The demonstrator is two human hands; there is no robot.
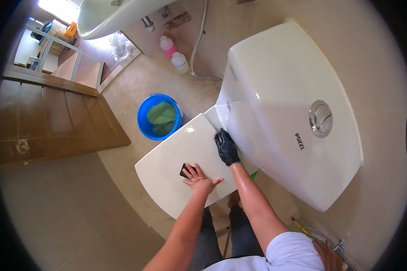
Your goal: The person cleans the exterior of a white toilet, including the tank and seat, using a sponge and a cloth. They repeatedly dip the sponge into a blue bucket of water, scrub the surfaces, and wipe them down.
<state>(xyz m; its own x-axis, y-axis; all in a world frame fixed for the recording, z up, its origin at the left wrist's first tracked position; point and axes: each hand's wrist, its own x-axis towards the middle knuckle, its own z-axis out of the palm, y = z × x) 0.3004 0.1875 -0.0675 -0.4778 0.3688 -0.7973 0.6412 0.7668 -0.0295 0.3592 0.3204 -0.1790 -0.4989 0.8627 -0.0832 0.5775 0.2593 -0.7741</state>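
Observation:
The closed white toilet lid (176,149) lies before me, joined at its hinge edge to the white ceramic cistern (278,88), which has a round chrome flush button (321,118). My left hand (199,178), bare, rests with spread fingers on the lid, partly over a small black rectangular item (186,170). In a wet black glove, my right hand (228,146) reaches to the gap by the hinge; its fingertips are partly hidden, and whether they hold anything cannot be told. A little green (254,175) shows beyond the lid's edge near my right forearm.
A blue bucket (140,118) with green cloth in liquid stands beside the lid. Two plastic bottles (180,63) stand under the washbasin (88,25), near a flexible hose (198,40). A brown wooden door (54,115) is at left; a hose and sprayer hang at lower right.

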